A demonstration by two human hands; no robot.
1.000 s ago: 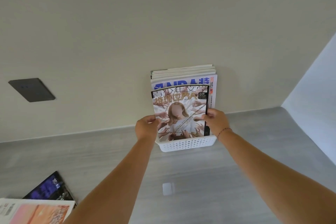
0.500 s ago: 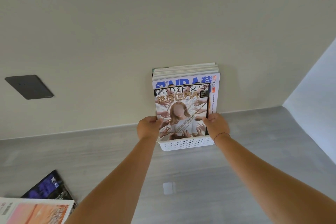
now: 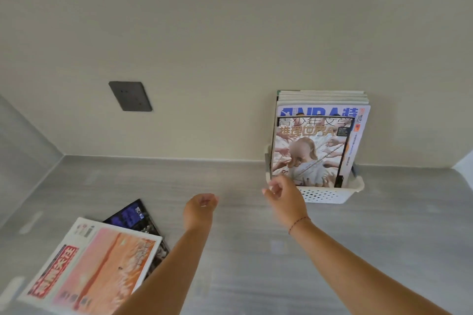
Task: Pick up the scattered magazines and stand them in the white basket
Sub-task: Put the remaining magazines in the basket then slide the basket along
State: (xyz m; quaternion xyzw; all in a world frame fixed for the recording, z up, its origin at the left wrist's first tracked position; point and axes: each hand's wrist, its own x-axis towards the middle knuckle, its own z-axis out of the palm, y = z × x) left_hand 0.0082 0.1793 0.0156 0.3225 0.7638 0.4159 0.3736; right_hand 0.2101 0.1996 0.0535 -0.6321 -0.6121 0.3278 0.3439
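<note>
The white basket (image 3: 330,195) stands against the back wall on the grey surface, holding several upright magazines. The front one is a magazine with a pale figure on its cover (image 3: 311,153); behind it stands a blue-titled magazine (image 3: 358,125). My right hand (image 3: 284,195) hovers just left of the basket's front corner, empty, fingers loosely curled. My left hand (image 3: 201,208) is lower and further left, over the bare surface, also empty. At the lower left a pink-covered magazine (image 3: 94,268) lies flat, partly on top of a dark magazine (image 3: 133,217).
A dark grey wall plate (image 3: 130,96) is set in the cream wall at the left. The grey surface (image 3: 384,238) meets side walls at the far left and far right.
Both hands have let go of the pale-figure magazine, which now stands in the basket, and have drawn back toward me and leftward. The view has swung left, showing more of the lying magazines.
</note>
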